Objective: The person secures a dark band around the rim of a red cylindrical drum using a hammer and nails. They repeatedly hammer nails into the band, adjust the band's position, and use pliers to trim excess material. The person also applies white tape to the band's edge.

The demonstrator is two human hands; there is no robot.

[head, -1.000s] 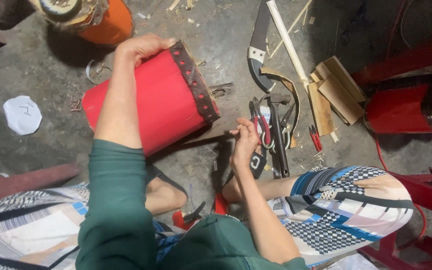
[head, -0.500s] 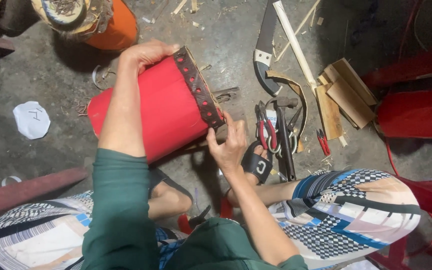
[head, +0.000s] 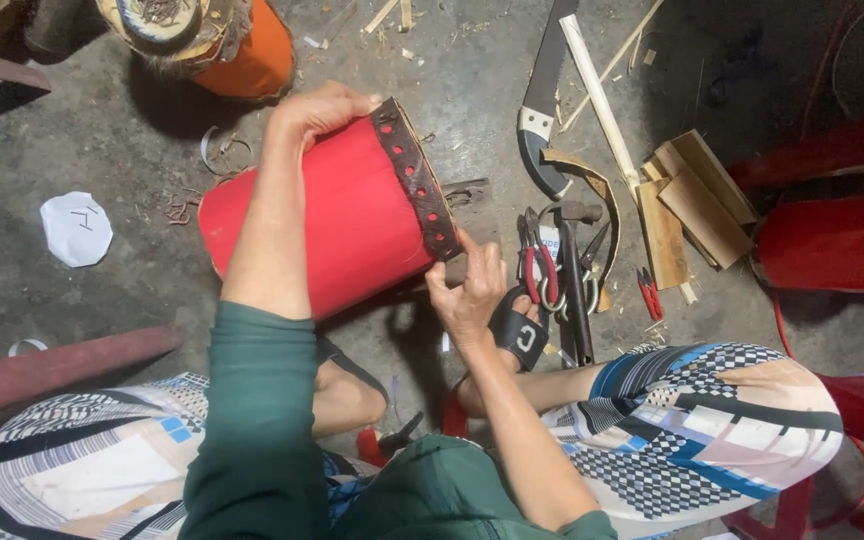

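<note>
Head view: a seated person is steadying a red drum (head: 342, 225) lying on its side on the concrete floor (head: 122, 160), just in front of the knees. The left hand (head: 317, 110) is curling over the drum's top edge beside the dark punched band (head: 414, 180), fingers pressed together on the shell; their tips are hidden behind the rim. The right hand (head: 467, 290) is pressing against the band's lower end, fingers bunched around something small and dark that is hard to make out. Right of the drum, a hammer (head: 574, 280), red-handled pliers (head: 537, 255), a saw (head: 542, 100) and wood offcuts (head: 692, 205) are lying in a cluster. An orange drum (head: 242, 50) above the red one is cut off by the frame's top edge. A white paper scrap (head: 76, 228) is lying left of the drum.
</note>
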